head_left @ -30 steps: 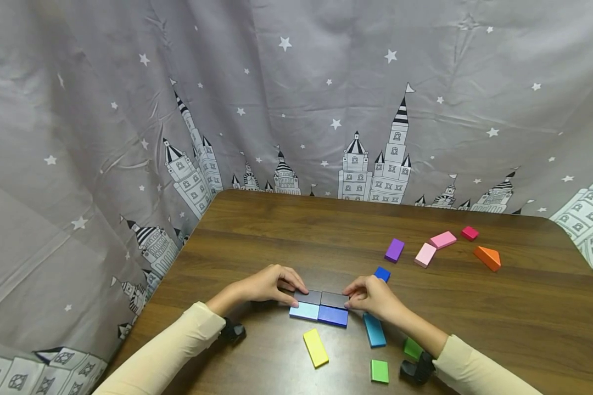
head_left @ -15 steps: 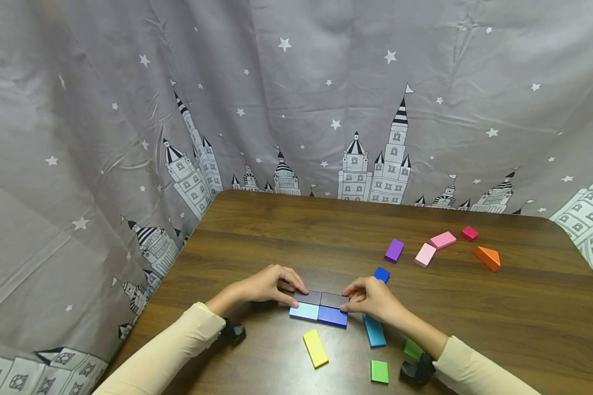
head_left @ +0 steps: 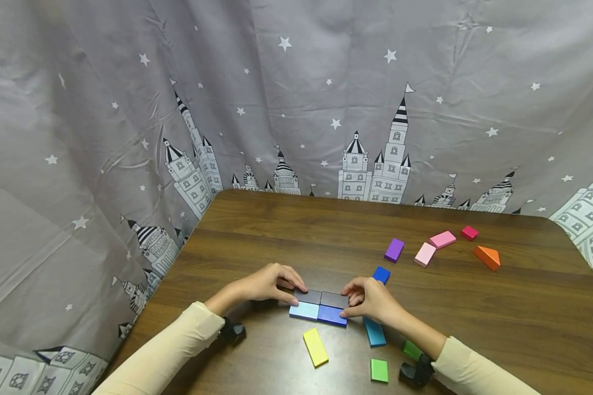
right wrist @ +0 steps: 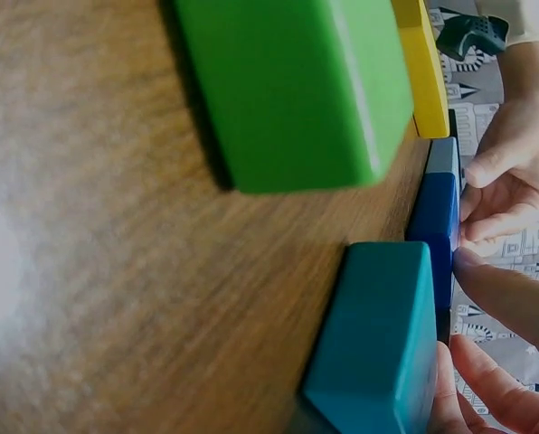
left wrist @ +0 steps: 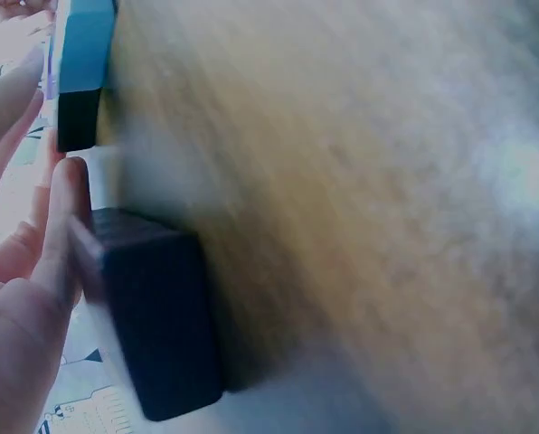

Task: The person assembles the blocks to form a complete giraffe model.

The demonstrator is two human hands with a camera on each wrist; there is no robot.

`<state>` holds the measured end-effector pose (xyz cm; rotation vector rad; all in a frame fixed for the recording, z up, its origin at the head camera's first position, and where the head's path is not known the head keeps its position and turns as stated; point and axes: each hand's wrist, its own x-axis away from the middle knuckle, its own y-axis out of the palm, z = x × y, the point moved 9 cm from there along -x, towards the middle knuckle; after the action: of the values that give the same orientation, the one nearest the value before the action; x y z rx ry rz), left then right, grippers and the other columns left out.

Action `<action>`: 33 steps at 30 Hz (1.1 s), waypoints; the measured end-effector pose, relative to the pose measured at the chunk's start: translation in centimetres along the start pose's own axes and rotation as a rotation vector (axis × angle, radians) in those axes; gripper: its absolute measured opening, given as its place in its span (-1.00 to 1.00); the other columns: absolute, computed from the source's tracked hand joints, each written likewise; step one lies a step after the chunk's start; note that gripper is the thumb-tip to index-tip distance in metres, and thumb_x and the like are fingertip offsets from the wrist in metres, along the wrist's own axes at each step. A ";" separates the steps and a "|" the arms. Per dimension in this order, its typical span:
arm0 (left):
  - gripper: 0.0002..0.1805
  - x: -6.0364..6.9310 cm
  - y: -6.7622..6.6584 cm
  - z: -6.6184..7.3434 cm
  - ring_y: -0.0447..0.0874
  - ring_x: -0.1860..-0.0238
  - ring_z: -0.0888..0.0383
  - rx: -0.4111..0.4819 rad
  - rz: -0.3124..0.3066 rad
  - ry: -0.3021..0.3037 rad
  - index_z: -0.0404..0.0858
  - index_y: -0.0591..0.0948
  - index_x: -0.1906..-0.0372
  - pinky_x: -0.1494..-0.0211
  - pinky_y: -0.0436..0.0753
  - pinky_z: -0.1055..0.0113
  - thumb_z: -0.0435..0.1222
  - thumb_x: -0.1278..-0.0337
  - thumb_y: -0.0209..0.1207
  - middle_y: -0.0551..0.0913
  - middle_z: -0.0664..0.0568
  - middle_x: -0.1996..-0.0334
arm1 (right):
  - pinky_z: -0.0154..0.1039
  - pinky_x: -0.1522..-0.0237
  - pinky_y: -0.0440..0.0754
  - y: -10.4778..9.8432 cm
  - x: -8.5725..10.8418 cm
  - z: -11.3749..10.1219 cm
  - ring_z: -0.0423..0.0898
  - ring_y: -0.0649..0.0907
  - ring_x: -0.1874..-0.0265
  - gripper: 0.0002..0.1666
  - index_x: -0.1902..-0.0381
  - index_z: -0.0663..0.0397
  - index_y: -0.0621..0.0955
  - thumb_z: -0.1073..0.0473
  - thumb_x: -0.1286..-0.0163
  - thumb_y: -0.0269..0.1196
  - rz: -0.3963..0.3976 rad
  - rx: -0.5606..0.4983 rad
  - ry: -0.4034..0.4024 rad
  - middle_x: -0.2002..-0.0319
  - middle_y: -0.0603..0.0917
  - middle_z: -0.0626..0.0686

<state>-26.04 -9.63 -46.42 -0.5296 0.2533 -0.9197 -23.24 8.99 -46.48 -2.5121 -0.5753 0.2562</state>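
Two dark grey blocks, the left one and the right one, lie end to end behind a light blue block and a blue block. Together they form a flat rectangle. My left hand holds the left dark grey block's end, thumb at its near corner beside the light blue block. My right hand spans the rectangle's right end: thumb on the blue block, curled fingers at the right dark grey block. In the left wrist view, a black block stands close below the left fingers.
A yellow block lies in front. A teal block, two green blocks and another blue block lie about the right hand. Purple, pink, red and orange blocks lie farther right.
My right thumb has slid toward me, from the right dark grey block's end onto the blue block. The left hand and the blocks have hardly moved.
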 end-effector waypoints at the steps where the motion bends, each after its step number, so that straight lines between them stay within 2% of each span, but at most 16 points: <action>1: -0.69 0.0 -0.1 0.0 0.62 -0.04 0.10 0.004 0.008 0.005 -0.36 0.74 0.03 -0.14 0.60 0.32 -0.39 -0.07 0.42 0.69 -0.04 0.04 | -0.37 0.38 0.62 0.0 0.0 0.0 -0.17 0.60 0.45 -0.55 0.25 0.32 0.69 0.27 0.09 0.64 0.000 0.000 0.001 0.44 0.66 -0.01; 6: -0.68 0.2 -0.4 0.6 0.64 0.00 -0.01 0.027 0.057 0.025 -0.39 0.72 0.02 -0.12 0.63 0.26 -0.38 -0.10 0.41 0.68 -0.08 0.06 | -0.37 0.39 0.62 0.0 0.0 0.1 -0.17 0.60 0.45 -0.55 0.25 0.33 0.69 0.28 0.09 0.63 -0.004 -0.007 0.009 0.44 0.66 -0.01; 12: -0.65 1.1 0.2 2.0 0.68 0.08 -0.03 -0.017 0.134 0.007 -0.34 0.72 0.00 -0.03 0.67 0.25 -0.28 -0.13 0.42 0.69 -0.11 0.09 | -0.38 0.39 0.62 0.1 -0.1 0.3 -0.17 0.60 0.46 -0.55 0.25 0.33 0.68 0.28 0.09 0.63 -0.003 -0.010 0.020 0.44 0.65 0.00; 20: -0.57 3.3 1.8 3.6 0.72 0.17 -0.02 -0.016 0.322 -0.032 -0.32 0.73 0.02 0.06 0.70 0.29 -0.17 -0.02 0.49 0.71 -0.06 0.12 | -0.37 0.38 0.62 0.1 -0.1 0.4 -0.17 0.59 0.45 -0.55 0.24 0.31 0.69 0.27 0.09 0.64 0.003 -0.009 0.020 0.43 0.66 -0.02; 24: -0.56 4.4 2.9 4.1 0.71 0.18 0.03 -0.039 0.394 -0.064 -0.29 0.75 0.06 0.10 0.70 0.31 -0.14 0.04 0.52 0.70 -0.03 0.17 | -0.38 0.39 0.62 0.1 0.0 0.4 -0.18 0.59 0.46 -0.55 0.24 0.32 0.69 0.28 0.09 0.63 0.002 -0.017 0.016 0.44 0.66 -0.01; 28: -0.54 5.1 4.1 4.6 0.68 0.20 0.07 -0.082 0.419 -0.062 -0.27 0.75 0.08 0.12 0.70 0.32 -0.11 0.10 0.55 0.69 0.00 0.20 | -0.38 0.39 0.62 0.0 0.1 0.3 -0.18 0.59 0.46 -0.55 0.25 0.33 0.69 0.29 0.09 0.63 0.002 -0.020 0.017 0.44 0.66 0.00; 33: -0.47 5.5 5.5 4.8 0.66 0.20 0.16 -0.119 0.402 -0.060 -0.25 0.74 0.06 0.12 0.69 0.35 -0.06 0.16 0.57 0.68 0.05 0.23 | -0.38 0.39 0.62 0.0 0.1 0.2 -0.17 0.60 0.46 -0.55 0.24 0.33 0.68 0.28 0.09 0.63 0.001 -0.018 0.021 0.43 0.66 0.00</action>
<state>-17.00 -9.79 -45.18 -0.5892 0.3468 -0.4997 -23.21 9.13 -46.69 -2.5296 -0.5700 0.2261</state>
